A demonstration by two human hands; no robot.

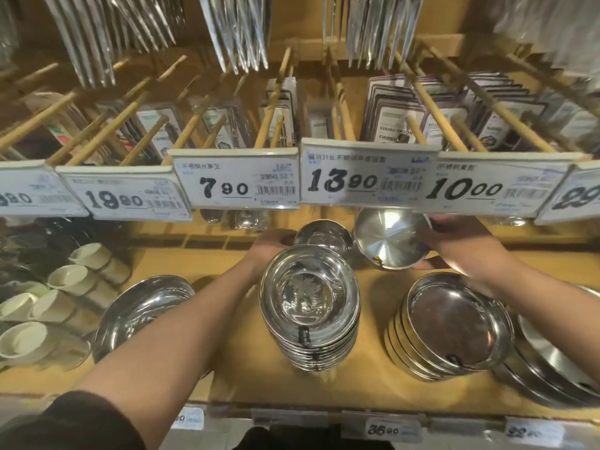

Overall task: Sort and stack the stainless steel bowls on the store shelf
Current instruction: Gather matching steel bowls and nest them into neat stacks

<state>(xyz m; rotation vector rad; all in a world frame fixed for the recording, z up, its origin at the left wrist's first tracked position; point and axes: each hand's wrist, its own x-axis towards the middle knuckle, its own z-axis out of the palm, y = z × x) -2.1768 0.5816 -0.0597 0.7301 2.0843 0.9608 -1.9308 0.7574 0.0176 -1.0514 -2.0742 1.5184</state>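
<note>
While the right hand (pixel 454 241) tips one bowl (pixel 391 238) on edge behind the middle stack (pixel 310 310), its underside faces the camera and its mouth faces the back of the shelf (pixel 373 345). Fingers (pixel 431 264) clamp that bowl's rim, thumb on top. The left hand (pixel 271 243), behind and left of the stack, touches a second bowl (pixel 324 237) sitting mouth-up; whether those fingers are apart or closed I cannot tell. Three more steel piles flank the stack: a large bowl (pixel 143 310) left, shallow dishes (pixel 451 323) right, plates (pixel 558 355) far right. Five cups (pixel 68 277) lie far left.
</note>
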